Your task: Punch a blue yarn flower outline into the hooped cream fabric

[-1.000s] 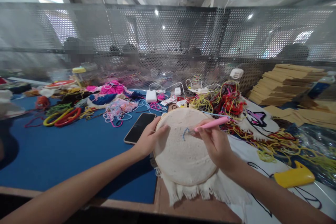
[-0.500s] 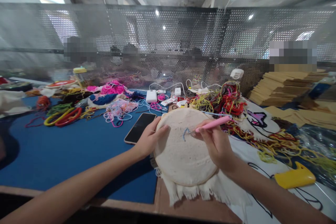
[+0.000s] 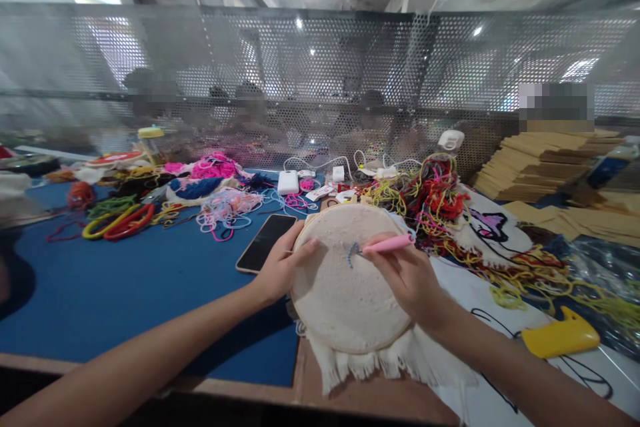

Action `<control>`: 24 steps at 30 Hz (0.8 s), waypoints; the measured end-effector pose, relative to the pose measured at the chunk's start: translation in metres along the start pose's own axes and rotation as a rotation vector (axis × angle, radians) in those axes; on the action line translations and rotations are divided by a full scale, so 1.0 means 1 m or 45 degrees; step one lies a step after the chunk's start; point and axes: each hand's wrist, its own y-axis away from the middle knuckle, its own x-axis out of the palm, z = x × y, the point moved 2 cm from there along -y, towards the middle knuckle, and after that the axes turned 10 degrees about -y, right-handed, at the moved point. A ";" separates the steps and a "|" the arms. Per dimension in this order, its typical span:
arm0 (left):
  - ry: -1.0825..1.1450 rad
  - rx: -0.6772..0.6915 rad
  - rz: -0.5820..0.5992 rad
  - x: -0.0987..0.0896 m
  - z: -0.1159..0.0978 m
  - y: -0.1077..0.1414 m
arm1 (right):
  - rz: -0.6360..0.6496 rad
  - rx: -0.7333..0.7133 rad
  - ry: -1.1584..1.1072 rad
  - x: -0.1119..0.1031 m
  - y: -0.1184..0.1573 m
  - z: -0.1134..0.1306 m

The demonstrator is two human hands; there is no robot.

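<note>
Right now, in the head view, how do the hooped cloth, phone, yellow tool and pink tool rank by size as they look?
1. Hooped cloth, clearly largest.
2. Phone and yellow tool: too alike to rank; the left hand overlaps the phone.
3. Pink tool, smallest.

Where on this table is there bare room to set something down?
Mainly the blue mat, left, bordered by yarn, phone and left arm; a smaller patch lies between that arm and the hooped cloth. Crowded: the back and right, with more yarn and a brown stack.
</note>
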 end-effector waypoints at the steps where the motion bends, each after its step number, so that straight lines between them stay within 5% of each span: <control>1: -0.002 0.004 0.003 0.000 -0.001 0.000 | 0.010 0.002 0.011 0.000 0.000 0.001; 6: -0.028 0.009 -0.010 0.000 0.000 -0.001 | 0.116 0.051 0.011 0.003 -0.001 -0.001; 24: 0.011 -0.050 -0.015 0.000 0.004 -0.002 | -0.072 0.181 -0.221 -0.005 0.003 -0.007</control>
